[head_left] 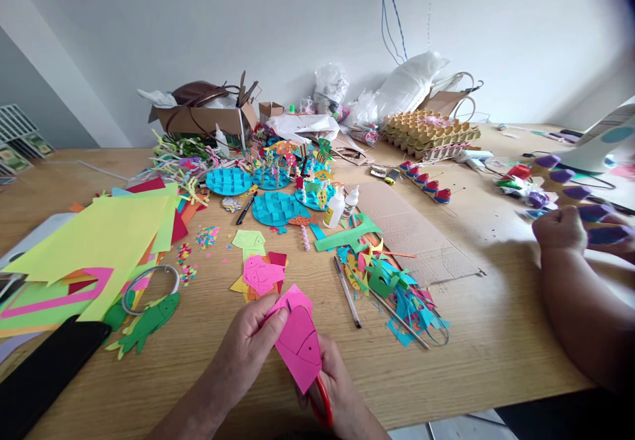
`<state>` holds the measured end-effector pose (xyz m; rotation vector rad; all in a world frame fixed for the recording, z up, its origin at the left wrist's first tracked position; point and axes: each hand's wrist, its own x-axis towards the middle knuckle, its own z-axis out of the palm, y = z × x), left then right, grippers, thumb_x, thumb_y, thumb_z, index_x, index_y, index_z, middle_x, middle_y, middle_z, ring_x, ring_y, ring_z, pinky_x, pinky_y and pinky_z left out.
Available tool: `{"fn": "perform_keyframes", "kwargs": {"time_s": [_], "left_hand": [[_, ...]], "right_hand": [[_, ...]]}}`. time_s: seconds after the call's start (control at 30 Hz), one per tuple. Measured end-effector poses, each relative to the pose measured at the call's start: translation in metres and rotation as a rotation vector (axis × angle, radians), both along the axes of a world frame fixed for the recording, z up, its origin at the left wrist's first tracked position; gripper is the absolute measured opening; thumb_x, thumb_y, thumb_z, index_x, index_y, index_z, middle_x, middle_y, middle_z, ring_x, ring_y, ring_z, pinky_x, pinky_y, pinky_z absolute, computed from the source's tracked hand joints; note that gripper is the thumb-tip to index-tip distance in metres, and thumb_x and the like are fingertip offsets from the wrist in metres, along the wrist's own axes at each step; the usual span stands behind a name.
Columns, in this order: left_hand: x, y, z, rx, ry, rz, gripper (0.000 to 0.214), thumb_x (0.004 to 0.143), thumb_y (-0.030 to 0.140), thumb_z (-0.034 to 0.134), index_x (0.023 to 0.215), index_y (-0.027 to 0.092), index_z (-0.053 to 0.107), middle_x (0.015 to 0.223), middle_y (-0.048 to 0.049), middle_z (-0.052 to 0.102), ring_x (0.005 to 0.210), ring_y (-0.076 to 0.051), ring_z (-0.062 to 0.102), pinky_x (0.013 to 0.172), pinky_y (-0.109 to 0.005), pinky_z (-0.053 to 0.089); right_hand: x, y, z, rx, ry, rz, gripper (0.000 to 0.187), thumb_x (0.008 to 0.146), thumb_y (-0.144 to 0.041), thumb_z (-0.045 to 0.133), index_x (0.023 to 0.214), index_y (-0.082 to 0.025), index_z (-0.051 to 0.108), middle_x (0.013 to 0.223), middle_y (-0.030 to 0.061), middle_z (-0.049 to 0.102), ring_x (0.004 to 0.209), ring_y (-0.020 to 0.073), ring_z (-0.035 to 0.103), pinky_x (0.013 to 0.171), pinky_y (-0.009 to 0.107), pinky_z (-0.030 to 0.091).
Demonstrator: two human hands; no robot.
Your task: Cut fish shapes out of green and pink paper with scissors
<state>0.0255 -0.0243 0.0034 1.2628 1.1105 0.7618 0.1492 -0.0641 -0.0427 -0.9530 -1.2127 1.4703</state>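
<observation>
My left hand (255, 334) pinches the upper left side of a pink paper piece (296, 341) that has a fish outline drawn on it in dark lines. Red-handled scissors (322, 400) are in my right hand (335, 374), below the paper's right side; their blades are hidden. Just beyond my hands lie more paper pieces with drawn fish, a pink one (260, 273) on top of red and orange ones and a light green one (249, 240). A pen (348, 293) and a heap of coloured paper scraps (411, 301) lie to the right.
Sheets of coloured paper (109, 228) and a green fish cut-out (151, 324) lie at left. Blue egg-carton discs (280, 208), glue bottles (334, 208) and flat cardboard (407, 235) are farther back. Another person's arm (570, 281) reaches in at right, near a purple-tipped carton strip (565, 175).
</observation>
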Motion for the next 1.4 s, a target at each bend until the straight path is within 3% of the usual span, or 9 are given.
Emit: {"fn": "perform_keyframes", "kwargs": {"time_s": [0.27, 0.53, 0.8, 1.13, 1.4], "left_hand": [[-0.004, 0.001, -0.002, 0.041, 0.010, 0.001, 0.027, 0.081, 0.040, 0.046, 0.062, 0.020, 0.043, 0.055, 0.0068, 0.032, 0.048, -0.010, 0.026, 0.042, -0.020, 0.024], [-0.005, 0.001, -0.005, 0.065, 0.013, -0.007, 0.023, 0.082, 0.036, 0.045, 0.066, 0.020, 0.043, 0.061, 0.0052, 0.035, 0.055, -0.011, 0.031, 0.047, -0.019, 0.030], [-0.004, 0.000, -0.005, 0.065, 0.092, -0.051, 0.024, 0.082, 0.037, 0.041, 0.065, 0.020, 0.041, 0.061, 0.0038, 0.035, 0.058, -0.013, 0.035, 0.052, -0.021, 0.034], [-0.007, 0.003, -0.003, 0.053, 0.088, -0.113, 0.025, 0.083, 0.035, 0.040, 0.064, 0.019, 0.040, 0.057, 0.0060, 0.031, 0.050, -0.010, 0.028, 0.044, -0.021, 0.026], [-0.012, 0.005, -0.004, 0.048, 0.030, -0.165, 0.027, 0.085, 0.035, 0.040, 0.064, 0.019, 0.040, 0.059, 0.0053, 0.033, 0.053, -0.009, 0.029, 0.048, -0.021, 0.026]], "right_hand": [[0.000, -0.001, -0.002, -0.050, -0.047, 0.034, 0.069, 0.068, -0.079, 0.037, 0.058, -0.014, 0.059, 0.043, -0.0051, 0.037, 0.038, 0.0066, 0.033, 0.037, 0.017, 0.028], [-0.001, -0.001, -0.013, 0.002, -0.029, 0.038, 0.060, 0.078, -0.069, 0.040, 0.059, -0.014, 0.058, 0.045, -0.0050, 0.037, 0.039, 0.0062, 0.034, 0.038, 0.016, 0.029], [0.001, 0.001, 0.006, 0.005, -0.032, 0.032, 0.050, 0.082, -0.058, 0.046, 0.064, -0.014, 0.061, 0.051, -0.0039, 0.043, 0.042, 0.0074, 0.037, 0.040, 0.018, 0.032], [0.001, 0.000, -0.002, 0.061, -0.003, 0.030, 0.054, 0.081, -0.061, 0.044, 0.055, -0.015, 0.052, 0.050, -0.0044, 0.039, 0.044, 0.0070, 0.034, 0.041, 0.017, 0.030], [0.000, 0.000, -0.006, 0.021, -0.027, 0.058, 0.058, 0.081, -0.065, 0.041, 0.063, -0.014, 0.063, 0.043, -0.0042, 0.041, 0.039, 0.0074, 0.034, 0.038, 0.018, 0.027]]}}
